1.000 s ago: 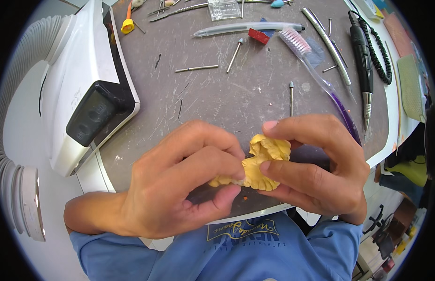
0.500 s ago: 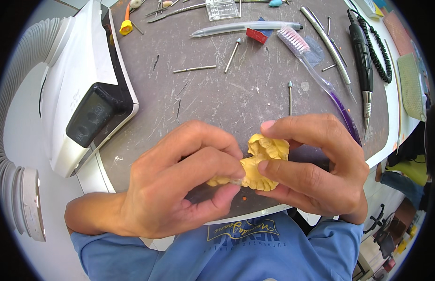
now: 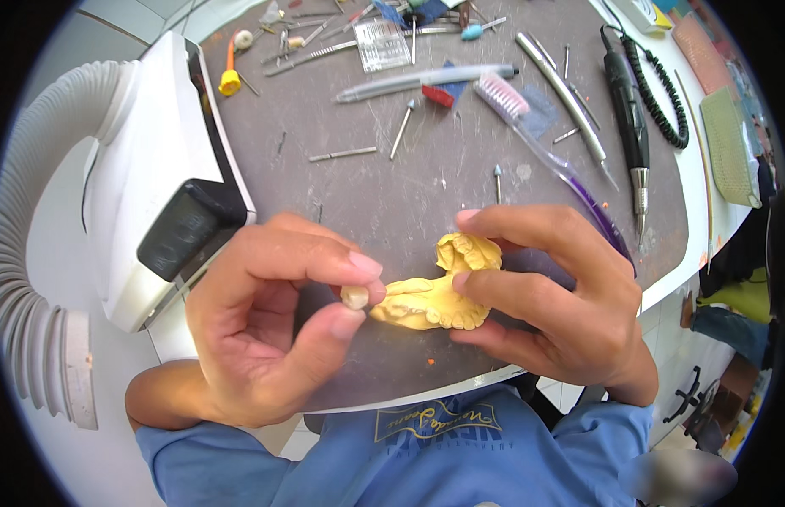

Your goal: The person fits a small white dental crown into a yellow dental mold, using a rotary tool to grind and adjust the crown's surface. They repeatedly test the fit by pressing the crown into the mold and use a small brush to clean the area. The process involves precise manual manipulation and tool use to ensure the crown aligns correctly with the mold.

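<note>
- I've got the left grip point(image 3: 261, 342) pinching a tiny cream tooth-like piece point(image 3: 354, 297)
- my right grip point(image 3: 570, 304) holds the yellow dental cast point(image 3: 430, 302) just beside it

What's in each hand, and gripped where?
Left hand: small cream tooth-shaped piece, pinched at its edges between thumb and fingertips. Right hand: yellow dental cast, held by its right side.

Left hand point(image 3: 270, 313) pinching (palm point(image 3: 259, 336) showing), right hand point(image 3: 570, 296) curled, fingers point(image 3: 523, 294) parted
</note>
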Demonstrator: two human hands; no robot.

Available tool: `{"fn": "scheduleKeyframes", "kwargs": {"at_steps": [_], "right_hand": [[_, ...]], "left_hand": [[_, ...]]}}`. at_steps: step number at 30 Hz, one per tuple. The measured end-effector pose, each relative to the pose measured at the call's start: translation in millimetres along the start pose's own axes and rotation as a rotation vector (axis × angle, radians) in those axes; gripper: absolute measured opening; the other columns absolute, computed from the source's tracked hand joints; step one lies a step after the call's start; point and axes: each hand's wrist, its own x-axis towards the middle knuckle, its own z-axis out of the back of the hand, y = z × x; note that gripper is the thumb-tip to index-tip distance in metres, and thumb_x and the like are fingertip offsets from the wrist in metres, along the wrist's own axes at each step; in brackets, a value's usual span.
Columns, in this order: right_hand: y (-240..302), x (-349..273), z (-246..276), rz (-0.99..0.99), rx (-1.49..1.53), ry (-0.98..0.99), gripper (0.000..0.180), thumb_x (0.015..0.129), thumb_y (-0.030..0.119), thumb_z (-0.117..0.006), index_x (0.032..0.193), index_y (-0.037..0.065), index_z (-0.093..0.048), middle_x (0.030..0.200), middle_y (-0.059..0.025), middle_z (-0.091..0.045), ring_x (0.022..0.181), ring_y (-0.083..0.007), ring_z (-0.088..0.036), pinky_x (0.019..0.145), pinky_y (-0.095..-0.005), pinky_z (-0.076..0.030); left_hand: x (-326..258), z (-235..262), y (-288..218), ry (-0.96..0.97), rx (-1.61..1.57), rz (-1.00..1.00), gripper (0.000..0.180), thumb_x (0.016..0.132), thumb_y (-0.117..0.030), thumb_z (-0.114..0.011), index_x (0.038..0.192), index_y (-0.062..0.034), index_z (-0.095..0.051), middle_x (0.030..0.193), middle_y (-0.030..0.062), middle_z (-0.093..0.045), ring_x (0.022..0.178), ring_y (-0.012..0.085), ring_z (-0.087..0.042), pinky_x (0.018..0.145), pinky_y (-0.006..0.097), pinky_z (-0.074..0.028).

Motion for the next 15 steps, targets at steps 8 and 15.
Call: {"fn": "scheduleKeyframes", "kwargs": {"at_steps": [8, 15], "right_hand": [[-31.5, -11.5, 73.6, -0.604, -0.624, -0.351, 0.04, 0.085, 0.035, -0.076, 0.076, 0.001, -0.058, 0.061, 0.0003, -0.052, 0.054, -0.0074, -0.039, 0.049, -0.0246, -0.031], [-56.7, -12.7, 80.2, -0.795, -0.522, 0.005, 0.051, 0.086, 0.038, -0.073, 0.063, 0.001, -0.046, 0.051, -0.0012, -0.035, 0.051, -0.0093, -0.033, 0.046, -0.0316, -0.024]], "left_hand": [[-10.0, 6.5, 1.3, -0.079, -0.469, 0.351, 0.011, 0.099, -0.006, -0.054, 0.11, -0.0019, -0.053, 0.097, 0.0158, -0.068, 0.086, 0.0178, -0.068, 0.07, 0.025, -0.056], [-4.3, 1.9, -4.4, -0.053, -0.548, 0.395, 0.013, 0.099, -0.006, -0.054, 0.111, -0.0012, -0.053, 0.1, 0.017, -0.067, 0.088, 0.0183, -0.068, 0.073, 0.027, -0.057]]}}
